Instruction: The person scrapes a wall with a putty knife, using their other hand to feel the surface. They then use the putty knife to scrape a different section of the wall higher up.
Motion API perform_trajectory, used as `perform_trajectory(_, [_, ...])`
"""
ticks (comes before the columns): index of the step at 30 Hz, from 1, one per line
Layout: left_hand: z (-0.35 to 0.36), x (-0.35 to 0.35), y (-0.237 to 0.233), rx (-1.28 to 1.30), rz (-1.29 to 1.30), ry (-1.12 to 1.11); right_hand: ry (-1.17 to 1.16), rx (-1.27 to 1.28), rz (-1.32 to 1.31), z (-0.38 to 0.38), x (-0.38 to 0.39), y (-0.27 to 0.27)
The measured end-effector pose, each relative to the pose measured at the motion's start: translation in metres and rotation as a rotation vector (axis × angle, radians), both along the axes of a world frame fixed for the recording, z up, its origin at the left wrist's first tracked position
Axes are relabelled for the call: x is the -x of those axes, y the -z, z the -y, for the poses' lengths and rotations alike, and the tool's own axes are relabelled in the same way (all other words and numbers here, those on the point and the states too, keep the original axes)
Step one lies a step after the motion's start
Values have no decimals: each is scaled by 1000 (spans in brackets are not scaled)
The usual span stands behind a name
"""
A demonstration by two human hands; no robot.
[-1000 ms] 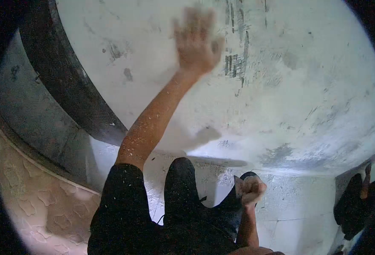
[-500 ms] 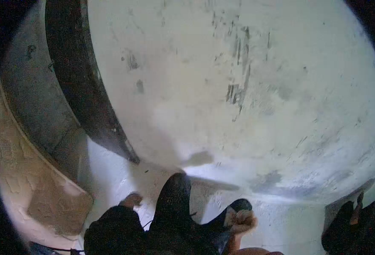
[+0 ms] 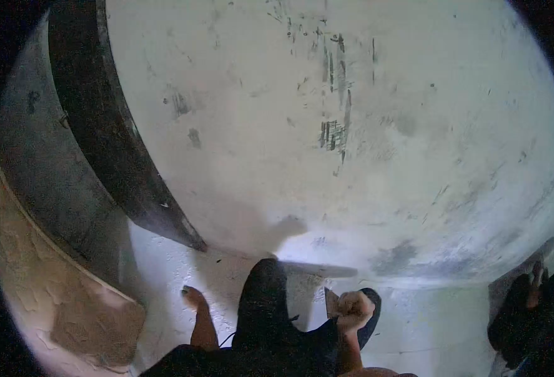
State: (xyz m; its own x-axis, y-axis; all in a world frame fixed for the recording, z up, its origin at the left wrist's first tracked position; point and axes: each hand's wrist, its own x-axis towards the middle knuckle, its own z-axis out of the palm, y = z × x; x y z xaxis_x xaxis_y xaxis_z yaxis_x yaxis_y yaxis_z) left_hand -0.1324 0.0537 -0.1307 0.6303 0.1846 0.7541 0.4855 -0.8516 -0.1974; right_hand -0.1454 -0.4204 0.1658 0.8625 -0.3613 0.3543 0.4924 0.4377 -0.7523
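1. Our right hand (image 3: 356, 310) is a fist over the right knee (image 3: 369, 333), closed round a thin, straight-edged flat piece (image 3: 331, 303) that juts out on its left side, as it was a second ago.
2. Our left hand (image 3: 193, 297) was spread and blurred before the wall (image 3: 239, 157) a second ago; now it is low, left of our left knee (image 3: 262, 292), and we cannot tell how its fingers stand.
3. Ahead of us the wall is pale and scuffed, with dark, broken vertical streaks and grey blotches near its foot.
4. The floor (image 3: 418, 327) is pale, with a sheen.
5. Leftward we see a dark band (image 3: 95, 119), a dull grey panel (image 3: 29, 144) and a tan slab (image 3: 95, 320) with irregular raised shapes.
6. At far right is a dark-clothed person (image 3: 508, 323).
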Motion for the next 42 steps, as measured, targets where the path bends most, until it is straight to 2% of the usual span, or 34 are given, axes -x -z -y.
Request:
perform_trajectory(1, [6,5,-32,1,-18,-6,38,28,21,-12,-4,-8])
perform_trajectory(2, [27,11,-57,185,-664,330,66,81,42,-16,-5,-16])
perform_trajectory(4, [6,9,-64,236,-940,237,9,-1,117,-25,-4,-22])
perform_trajectory(5, [-1,1,-68,422,-424,-248,-29,-79,210,-29,-7,-26])
perform_trajectory(7, [-7,29,-49,353,-11,-232,-9,-102,146,-28,1,-28])
perform_trajectory(8, [0,37,-47,126,-106,237,-19,-119,108,-24,1,-30])
perform_trajectory(10, [1,30,-55,536,-525,-85,-11,-199,137,-22,-2,-12])
perform_trajectory(11, [3,26,-61,520,-521,-80,26,-166,113,-18,-3,-7])
perform_trajectory(12, [10,39,-56,548,-451,66,59,-121,69,-12,2,-4])
perform_trajectory(13, [23,53,-47,589,-382,207,-35,-208,-4,-6,5,-4])
perform_trajectory(14, [34,55,-45,595,-397,200,-36,-205,-22,-4,3,-4])
perform_trajectory(16, [36,34,-36,475,-233,-19,57,-126,40,-7,-3,1])
perform_trajectory(17, [23,17,-19,936,129,-549,95,-54,169,-8,-7,1])
perform_trajectory(18, [14,20,-1,929,115,-557,95,-56,153,-9,-7,-1])
perform_trajectory(20, [43,18,-50,364,-764,333,137,4,0,-9,-8,-11])
perform_trajectory(22, [29,5,-64,330,-769,339,142,-26,82,-7,-14,2])
perform_trajectory(24, [17,-2,-73,294,-781,364,133,57,172,0,-11,13])
perform_trajectory(25, [11,1,-73,282,-793,376,203,189,-44,-1,-6,6])
perform_trajectory(26, [-1,8,-60,273,-809,386,203,187,-63,0,-2,10])
perform_trajectory(27, [-26,5,-45,383,-588,156,150,157,-38,-1,-5,14])
perform_trajectory(28, [-26,2,-48,370,-593,159,97,124,-15,-4,-7,17])
perform_trajectory(30, [2,11,-49,280,-431,121,95,160,-34,-11,-12,15])
perform_trajectory(31, [23,16,-75,294,-930,527,154,258,2,-15,-16,26])
perform_trajectory(32, [15,23,-55,279,-985,560,145,246,4,-17,-14,27])
perform_trajectory(33, [-13,25,-17,193,-922,407,135,234,7,-19,-14,27])
perform_trajectory(34, [-82,34,54,25,-901,152,143,226,8,-22,-13,24])
perform_trajectory(35, [-100,44,56,-152,-914,14,96,202,18,-22,-11,23])
perform_trajectory(36, [-95,37,60,-113,-858,79,47,178,25,-22,-8,23])
perform_trajectory(38, [-33,13,-9,-40,-750,217,58,200,-39,-5,-8,33])
perform_trajectory(39, [-31,-2,-9,26,-599,282,75,176,-121,-10,-6,43])
perform_trajectory(40, [-27,-17,-12,90,-445,364,66,167,-365,-10,-4,57])
perform_trajectory(41, [-29,-31,-5,144,-296,454,130,85,-298,-15,-9,51])
perform_trajectory(42, [24,-38,-81,302,-599,999,186,16,-244,-14,-11,41])
